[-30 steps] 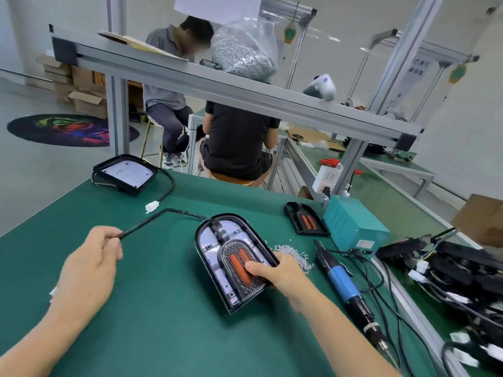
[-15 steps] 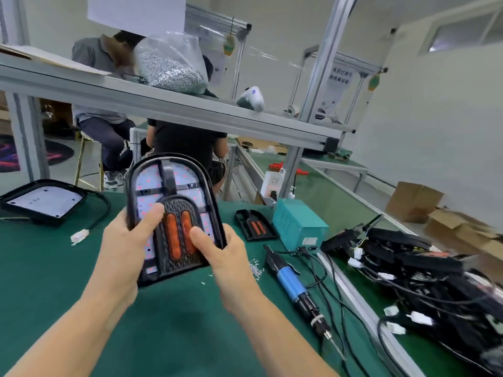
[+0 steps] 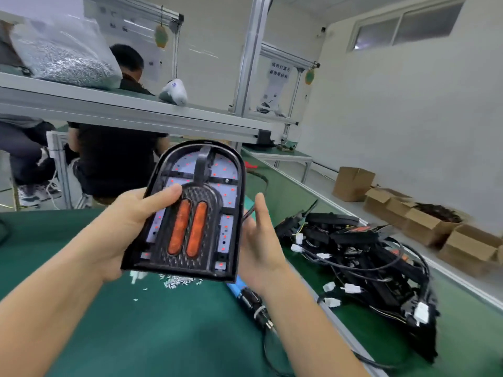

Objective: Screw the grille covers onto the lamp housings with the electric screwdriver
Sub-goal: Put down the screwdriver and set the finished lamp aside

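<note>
I hold a black arch-shaped lamp housing (image 3: 241, 186) up in the air over the green table (image 3: 168, 336). A black grille cover (image 3: 206, 197) with two orange lenses sits in its lower middle. My left hand (image 3: 128, 224) grips the housing's left edge, thumb lying across the grille. At the housing's right edge my right hand (image 3: 258, 240) lies with straight fingers, and a thin black cable passes by them. The blue electric screwdriver (image 3: 251, 300) lies on the table below, partly hidden by the housing. Several loose screws (image 3: 177, 280) lie under it.
A heap of black lamp housings with cables and white plugs (image 3: 353, 254) fills the table's right side. Open cardboard boxes (image 3: 424, 221) stand on the floor beyond. A shelf overhead carries a bag of screws (image 3: 62, 55). A person (image 3: 117, 159) sits behind the bench.
The housing left the table and now hangs in both hands, carried to the right. My left hand let go of the cable and took the housing's left edge; my right hand shifted to its right edge.
</note>
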`<state>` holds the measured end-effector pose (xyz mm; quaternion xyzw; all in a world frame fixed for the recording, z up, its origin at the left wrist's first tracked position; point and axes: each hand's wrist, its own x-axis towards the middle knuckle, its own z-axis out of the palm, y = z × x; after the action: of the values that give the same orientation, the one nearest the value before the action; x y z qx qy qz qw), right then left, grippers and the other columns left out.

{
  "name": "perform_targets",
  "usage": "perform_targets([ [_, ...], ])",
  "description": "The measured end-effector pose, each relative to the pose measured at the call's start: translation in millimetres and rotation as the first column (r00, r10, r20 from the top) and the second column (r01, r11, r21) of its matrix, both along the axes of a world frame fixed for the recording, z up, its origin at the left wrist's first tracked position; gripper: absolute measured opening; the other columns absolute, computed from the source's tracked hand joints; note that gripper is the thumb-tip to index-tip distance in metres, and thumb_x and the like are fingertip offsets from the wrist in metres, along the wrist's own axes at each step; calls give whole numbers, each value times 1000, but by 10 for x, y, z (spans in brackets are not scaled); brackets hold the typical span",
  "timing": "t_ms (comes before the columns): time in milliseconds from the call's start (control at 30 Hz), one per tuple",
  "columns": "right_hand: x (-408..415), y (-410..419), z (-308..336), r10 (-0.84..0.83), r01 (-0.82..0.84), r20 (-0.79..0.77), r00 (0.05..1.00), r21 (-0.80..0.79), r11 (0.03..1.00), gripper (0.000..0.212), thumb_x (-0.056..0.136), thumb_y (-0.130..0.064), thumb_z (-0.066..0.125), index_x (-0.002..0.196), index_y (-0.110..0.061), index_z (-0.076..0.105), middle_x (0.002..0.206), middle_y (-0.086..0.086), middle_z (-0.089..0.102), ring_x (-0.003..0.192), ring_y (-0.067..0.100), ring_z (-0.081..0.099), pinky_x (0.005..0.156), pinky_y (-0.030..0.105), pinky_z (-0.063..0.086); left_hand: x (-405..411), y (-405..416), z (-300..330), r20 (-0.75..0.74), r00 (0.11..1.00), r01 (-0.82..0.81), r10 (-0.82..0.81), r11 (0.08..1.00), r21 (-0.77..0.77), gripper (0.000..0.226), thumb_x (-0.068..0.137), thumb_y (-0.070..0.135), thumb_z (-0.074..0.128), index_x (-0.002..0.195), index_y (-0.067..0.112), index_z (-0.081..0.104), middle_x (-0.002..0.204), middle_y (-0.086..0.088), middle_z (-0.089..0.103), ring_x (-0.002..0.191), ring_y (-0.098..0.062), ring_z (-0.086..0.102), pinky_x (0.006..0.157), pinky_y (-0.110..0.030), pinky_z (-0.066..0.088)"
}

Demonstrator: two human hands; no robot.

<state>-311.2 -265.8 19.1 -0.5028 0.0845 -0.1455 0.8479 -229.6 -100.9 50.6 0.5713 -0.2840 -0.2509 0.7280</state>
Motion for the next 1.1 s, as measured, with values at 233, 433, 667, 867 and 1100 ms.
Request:
perform_targets([
  [233,-504,-513,177,-258,242,-2,966,-335,911,87,85,-46,68,154,-24,21,153,-5,40,135,12,45,113,45,36,-109,-899,102,15,995,98,-100,992,78,30,67,32,69,82,6,72,83,-20,72,58,-28,69,50,-38,56],
  [433,-690,-1152,422,-523,490,24,852,-390,780,77,93,-30,66,153,-17,20,148,8,46,129,26,52,106,52,44,-197,-1742,284,-12,962,269,-272,945,184,25,81,34,67,76,11,75,86,-13,74,66,-23,72,55,-31,56],
  [667,-938,-2078,627,-780,705,-86,620,-375,602,72,96,-28,62,151,-7,21,149,11,43,128,31,51,102,53,45,-127,-2558,339,22,913,399,-408,901,171,20,86,5,52,97,16,65,88,0,63,60,-9,43,56,-24,29],
  [867,-1066,-2607,523,-851,725,-212,481,-450,522,58,99,-22,56,145,2,29,145,21,41,117,35,52,99,54,41,-201,-3324,191,321,927,118,-195,963,244,55,80,-23,28,112,8,59,86,-3,65,71,-13,48,64,-20,38],
  [1100,-891,-2906,565,-872,706,-266,411,-511,489,48,99,-10,49,143,5,39,85,10,45,60,19,41,87,38,48,-312,-3808,-35,349,897,147,-271,928,342,63,80,-22,34,130,10,55,121,-8,59,115,-24,51,93,-30,40],
])
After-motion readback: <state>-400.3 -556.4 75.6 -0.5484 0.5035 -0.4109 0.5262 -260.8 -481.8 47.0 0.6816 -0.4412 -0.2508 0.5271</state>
